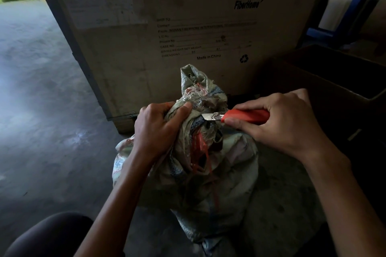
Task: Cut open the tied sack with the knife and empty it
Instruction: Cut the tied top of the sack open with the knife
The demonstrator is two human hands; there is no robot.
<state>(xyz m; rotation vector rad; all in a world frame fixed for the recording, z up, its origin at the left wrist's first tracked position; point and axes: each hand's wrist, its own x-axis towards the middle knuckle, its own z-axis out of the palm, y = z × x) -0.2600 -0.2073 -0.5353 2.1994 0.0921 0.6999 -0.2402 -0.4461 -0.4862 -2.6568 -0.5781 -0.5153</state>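
Sack (208,173) sat on grey concrete floor (41,110) before cardboard crate (188,27); left hand (158,127) gripped bunched neck, right hand (279,119) clasped knife (240,116).

Knife (240,116) blade tip was buried in the sack (200,152) neck folds, couldn't see the edge. Handle mostly covered by right hand (284,119). Box (188,27) label text too blurry, top cut off.

Sack (225,165): faded grey-green woven fabric with pale pink and blue printed patches. Tie string (201,148): red. Knife (236,116): red-orange handle, silver blade. Carton (188,27): brown cardboard, black printed lettering and recycling symbol. Floor (41,100): mottled grey concrete.
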